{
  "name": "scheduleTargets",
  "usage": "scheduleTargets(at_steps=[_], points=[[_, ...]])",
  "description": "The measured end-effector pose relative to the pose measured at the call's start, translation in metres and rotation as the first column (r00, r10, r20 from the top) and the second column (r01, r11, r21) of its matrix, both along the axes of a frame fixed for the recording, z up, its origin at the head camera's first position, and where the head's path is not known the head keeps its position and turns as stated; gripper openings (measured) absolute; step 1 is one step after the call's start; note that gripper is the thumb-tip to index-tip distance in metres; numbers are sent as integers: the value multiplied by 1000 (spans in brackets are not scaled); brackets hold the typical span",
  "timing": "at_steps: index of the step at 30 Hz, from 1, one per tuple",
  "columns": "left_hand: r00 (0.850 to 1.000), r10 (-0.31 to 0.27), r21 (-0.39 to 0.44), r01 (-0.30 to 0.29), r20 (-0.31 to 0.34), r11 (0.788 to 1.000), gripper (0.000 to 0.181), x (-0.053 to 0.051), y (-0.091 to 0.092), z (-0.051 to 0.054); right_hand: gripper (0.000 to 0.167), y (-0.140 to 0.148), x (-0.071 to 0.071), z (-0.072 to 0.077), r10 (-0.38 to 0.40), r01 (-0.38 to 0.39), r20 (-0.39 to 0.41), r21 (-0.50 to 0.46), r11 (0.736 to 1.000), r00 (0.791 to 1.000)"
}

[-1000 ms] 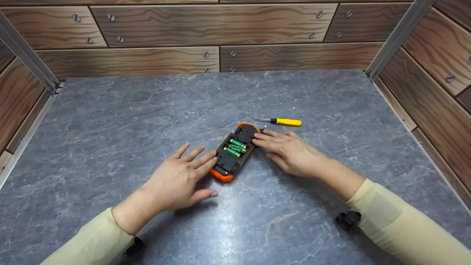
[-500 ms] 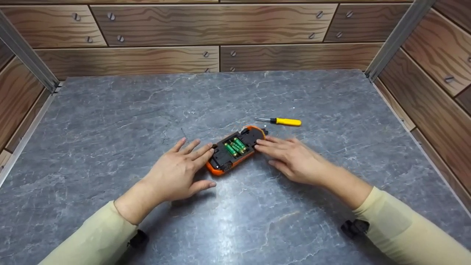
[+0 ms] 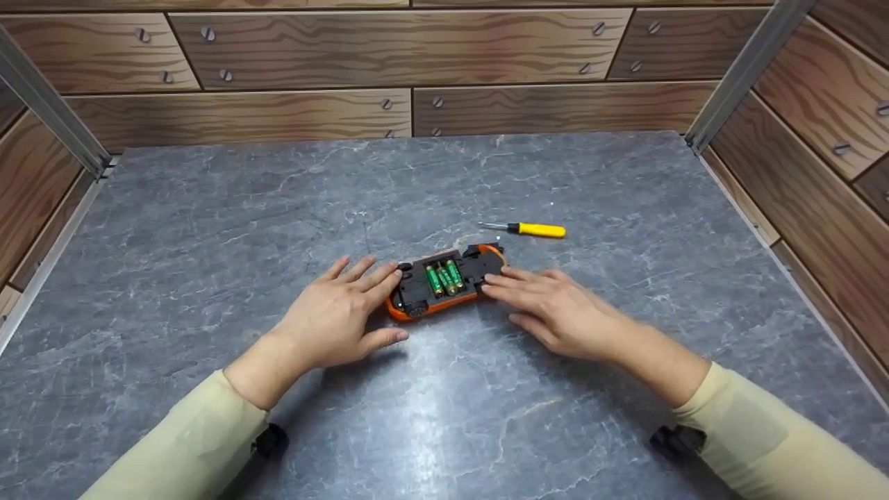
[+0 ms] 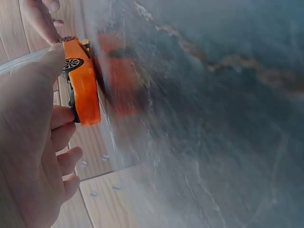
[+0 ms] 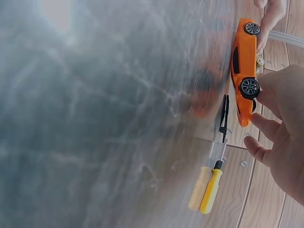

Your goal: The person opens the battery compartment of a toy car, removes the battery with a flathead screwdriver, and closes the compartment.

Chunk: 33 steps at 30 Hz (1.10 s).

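Note:
An orange toy car (image 3: 451,304) lies upside down on the grey surface, its black underside facing up. Several green batteries (image 3: 444,277) sit in the uncovered compartment at its middle. The left hand (image 3: 333,312), fingers spread, touches the car's left end. At the other end rest the fingertips of the right hand (image 3: 569,316), palm down and fingers extended. Both wrist views show the orange side and wheels of the car (image 4: 85,90) (image 5: 245,52), with the left hand (image 4: 33,133) and right hand (image 5: 285,133) against its ends.
A yellow-handled screwdriver (image 3: 542,230) lies behind the right hand. Beside the car's far right corner is a small black piece (image 3: 497,246), with a tiny white bit (image 3: 498,238) near it. Wood-patterned walls (image 3: 396,52) stand at the back and sides.
The car has turned clockwise from a steep slant to nearly sideways. Its left end moved up and its right end moved down and right, the right hand shifting slightly toward the person.

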<state>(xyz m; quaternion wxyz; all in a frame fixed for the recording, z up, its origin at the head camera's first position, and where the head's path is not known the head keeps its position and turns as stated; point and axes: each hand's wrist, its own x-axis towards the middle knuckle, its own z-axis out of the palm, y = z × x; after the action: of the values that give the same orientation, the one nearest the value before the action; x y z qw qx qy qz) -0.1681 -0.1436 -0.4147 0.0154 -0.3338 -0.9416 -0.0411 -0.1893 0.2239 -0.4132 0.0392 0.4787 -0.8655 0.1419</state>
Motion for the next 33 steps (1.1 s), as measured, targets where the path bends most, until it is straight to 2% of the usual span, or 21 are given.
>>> scheduleTargets(at_steps=[10, 16, 23, 28, 31, 33], points=[[999, 29, 25, -29, 21, 999, 92, -4, 2, -3, 54, 1, 8, 2, -17, 16, 22, 43, 999, 1000], [999, 34, 46, -34, 15, 998, 93, -4, 5, -4, 54, 2, 9, 2, -10, 10, 20, 39, 999, 1000], [998, 50, 108, -52, 24, 993, 93, -2, 6, -6, 53, 2, 9, 4, -15, 14, 39, 6, 1000, 999], [994, 102, 164, -107, 39, 981, 96, -2, 9, -6, 54, 0, 7, 7, -4, 5, 12, -59, 998, 1000], [986, 142, 201, -158, 90, 967, 100, -5, 13, -6, 55, -4, 4, 9, -15, 15, 5, -108, 994, 1000], [975, 169, 237, -200, 145, 951, 105, -8, 17, -6, 55, -9, 2, 11, -31, 33, 16, -136, 990, 999]])
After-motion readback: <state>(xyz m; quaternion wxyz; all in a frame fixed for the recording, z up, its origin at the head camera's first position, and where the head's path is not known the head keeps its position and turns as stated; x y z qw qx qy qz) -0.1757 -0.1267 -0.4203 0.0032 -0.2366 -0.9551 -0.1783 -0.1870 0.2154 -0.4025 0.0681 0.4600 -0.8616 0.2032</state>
